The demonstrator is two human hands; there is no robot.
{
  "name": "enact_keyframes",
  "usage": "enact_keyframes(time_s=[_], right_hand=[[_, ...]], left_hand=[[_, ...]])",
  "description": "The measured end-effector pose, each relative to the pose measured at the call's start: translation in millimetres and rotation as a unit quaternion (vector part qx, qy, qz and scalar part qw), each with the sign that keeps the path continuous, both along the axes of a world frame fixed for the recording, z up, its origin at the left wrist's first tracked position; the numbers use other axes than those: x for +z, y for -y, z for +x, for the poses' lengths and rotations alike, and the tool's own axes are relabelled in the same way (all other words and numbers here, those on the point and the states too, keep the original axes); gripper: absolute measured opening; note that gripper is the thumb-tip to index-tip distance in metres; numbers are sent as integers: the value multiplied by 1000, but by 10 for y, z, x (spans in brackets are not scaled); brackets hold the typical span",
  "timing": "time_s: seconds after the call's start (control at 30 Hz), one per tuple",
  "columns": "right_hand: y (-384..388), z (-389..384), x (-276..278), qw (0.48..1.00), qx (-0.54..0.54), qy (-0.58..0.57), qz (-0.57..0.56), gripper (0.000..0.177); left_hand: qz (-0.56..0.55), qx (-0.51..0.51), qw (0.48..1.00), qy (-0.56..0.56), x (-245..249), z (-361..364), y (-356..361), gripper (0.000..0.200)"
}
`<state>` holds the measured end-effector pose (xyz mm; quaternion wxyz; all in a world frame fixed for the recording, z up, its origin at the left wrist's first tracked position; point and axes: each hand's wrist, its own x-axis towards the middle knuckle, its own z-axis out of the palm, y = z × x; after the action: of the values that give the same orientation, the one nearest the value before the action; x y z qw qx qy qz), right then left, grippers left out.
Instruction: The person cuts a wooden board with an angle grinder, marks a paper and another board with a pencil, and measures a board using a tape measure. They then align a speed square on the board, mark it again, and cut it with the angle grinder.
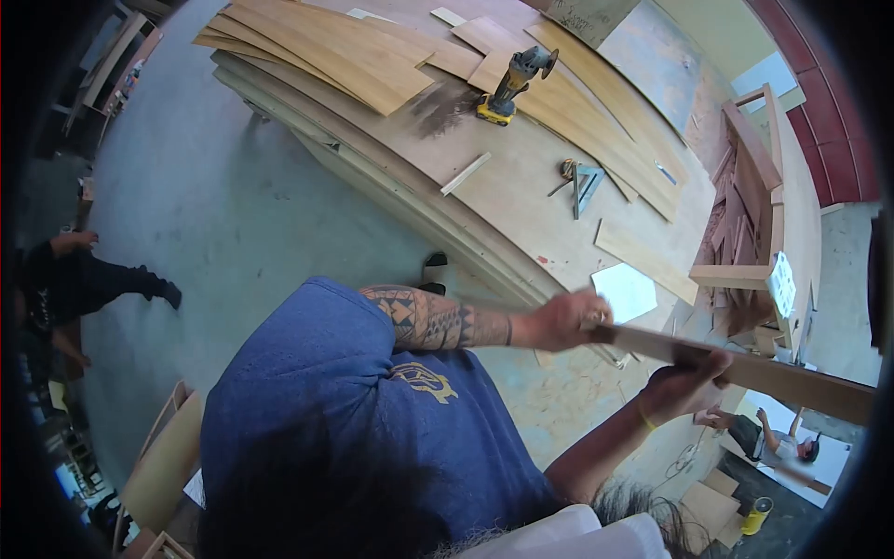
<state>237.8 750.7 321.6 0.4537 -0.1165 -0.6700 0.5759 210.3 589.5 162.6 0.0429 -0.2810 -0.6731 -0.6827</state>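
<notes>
My tattooed left hand (570, 319) is closed around the near end of a long wooden board (782, 380), slightly blurred. Farther along that board, my right hand (684, 387), with a yellow band at the wrist, grips it from below. The board runs off toward the right edge of the view, raised in front of my body. Beyond my left hand, a white sheet (624, 293) lies on the worktable (410, 158) beside a thin wood strip (647, 259).
On the table are an angle grinder (509, 88) with a yellow battery, a triangular square (587, 189), a tape measure (567, 169) and thin wooden panels (326, 47). A wooden frame (776, 186) stands right. One person (84, 284) is at left, another (768, 438) at lower right.
</notes>
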Motion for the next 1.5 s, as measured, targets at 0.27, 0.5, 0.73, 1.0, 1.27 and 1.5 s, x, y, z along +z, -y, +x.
enact_keyframes(time_s=[0.27, 0.5, 0.73, 1.0, 1.27, 1.5], right_hand=[[-2149, 1052, 983, 907, 385, -81, -148, 104], [-1445, 1042, 1033, 626, 480, -185, -586, 62], [-1038, 92, -1502, 865, -95, -98, -483, 51], [143, -1090, -3574, 747, -59, -27, -662, 67], [861, -1549, -4540, 691, -32, -3, -722, 59], [1211, -1788, -4497, 667, 14, 97, -739, 58]], left_hand=[[-171, 0, 985, 2, 564, -649, 1300, 70], [-334, -65, 940, -12, 460, -1095, 2342, 79], [-464, -54, 883, -52, -99, -2585, 3353, 65], [-593, 120, 790, -99, -891, -3498, 4203, 56], [-401, 221, 878, 140, -1722, -3057, 3900, 38], [-343, 115, 907, 215, -1986, -2598, 3043, 47]])
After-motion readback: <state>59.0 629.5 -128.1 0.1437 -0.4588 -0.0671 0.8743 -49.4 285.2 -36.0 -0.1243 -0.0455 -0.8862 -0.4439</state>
